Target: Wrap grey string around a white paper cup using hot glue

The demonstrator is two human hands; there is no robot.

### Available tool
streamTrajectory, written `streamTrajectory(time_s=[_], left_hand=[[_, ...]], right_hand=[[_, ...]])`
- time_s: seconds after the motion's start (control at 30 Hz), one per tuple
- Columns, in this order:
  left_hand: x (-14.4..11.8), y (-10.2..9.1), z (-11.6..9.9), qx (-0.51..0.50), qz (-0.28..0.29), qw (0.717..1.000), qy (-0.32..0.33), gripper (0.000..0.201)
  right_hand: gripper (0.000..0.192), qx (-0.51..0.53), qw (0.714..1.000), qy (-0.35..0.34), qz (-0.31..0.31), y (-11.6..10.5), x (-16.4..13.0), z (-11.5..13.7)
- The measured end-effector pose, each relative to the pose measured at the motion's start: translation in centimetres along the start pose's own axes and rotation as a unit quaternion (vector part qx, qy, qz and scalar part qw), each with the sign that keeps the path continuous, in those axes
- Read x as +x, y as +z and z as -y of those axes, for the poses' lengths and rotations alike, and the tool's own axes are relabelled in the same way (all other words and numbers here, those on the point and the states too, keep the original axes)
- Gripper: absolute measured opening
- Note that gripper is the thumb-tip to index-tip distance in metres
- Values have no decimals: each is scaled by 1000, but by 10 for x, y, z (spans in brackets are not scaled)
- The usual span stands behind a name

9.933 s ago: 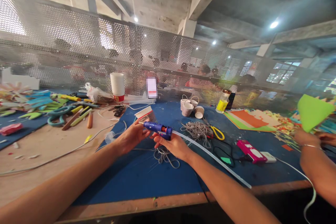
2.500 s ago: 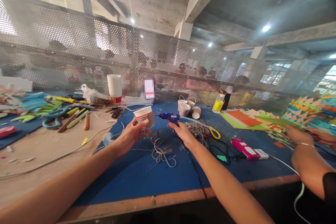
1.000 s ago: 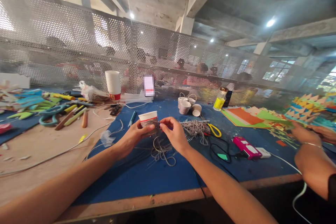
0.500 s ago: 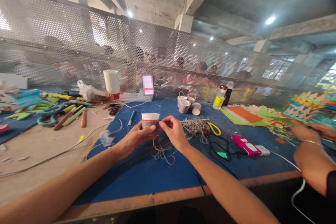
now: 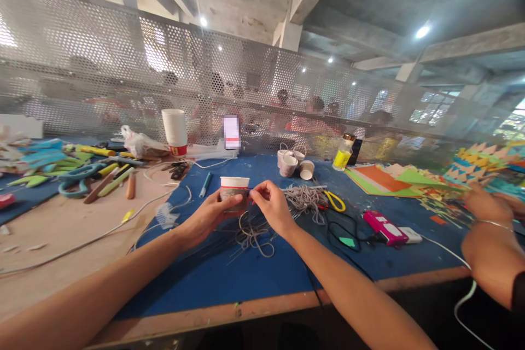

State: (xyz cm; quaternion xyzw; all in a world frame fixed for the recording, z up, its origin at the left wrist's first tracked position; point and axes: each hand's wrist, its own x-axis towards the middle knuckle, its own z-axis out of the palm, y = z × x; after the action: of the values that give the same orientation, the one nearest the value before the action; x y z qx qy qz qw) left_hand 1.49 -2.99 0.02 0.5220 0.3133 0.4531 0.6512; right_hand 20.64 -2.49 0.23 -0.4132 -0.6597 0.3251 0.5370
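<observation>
My left hand (image 5: 207,215) grips a small white paper cup (image 5: 233,191) with a red band, held upright above the blue mat (image 5: 262,276). My right hand (image 5: 271,208) pinches the end of a grey cord against the cup's side. The rest of that grey cord (image 5: 254,235) hangs down in a loose tangle on the mat just below both hands. A second heap of grey cord (image 5: 303,197) lies to the right of my right hand, with yellow-handled scissors (image 5: 334,200) beside it.
A pink device (image 5: 383,227) with cables lies right. Finished small cups (image 5: 292,164), a yellow bottle (image 5: 342,158) and a stack of white cups (image 5: 174,130) stand at the back. Tools and paper shapes (image 5: 77,169) clutter the left. Another person's hands (image 5: 488,213) handle coloured paper at right.
My right hand put the blue glue gun down and came to the cup, pinching cord against it. The cup turned upright in my left hand. In the last half second little moved.
</observation>
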Motion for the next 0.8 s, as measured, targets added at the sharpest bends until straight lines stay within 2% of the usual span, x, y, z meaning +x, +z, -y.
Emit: streamTrajectory(time_s=[0.8], left_hand=[[-4, 2, -5, -17, 32, 999, -12, 45]], right_hand=[[17, 25, 999, 23, 3, -1, 0, 5]])
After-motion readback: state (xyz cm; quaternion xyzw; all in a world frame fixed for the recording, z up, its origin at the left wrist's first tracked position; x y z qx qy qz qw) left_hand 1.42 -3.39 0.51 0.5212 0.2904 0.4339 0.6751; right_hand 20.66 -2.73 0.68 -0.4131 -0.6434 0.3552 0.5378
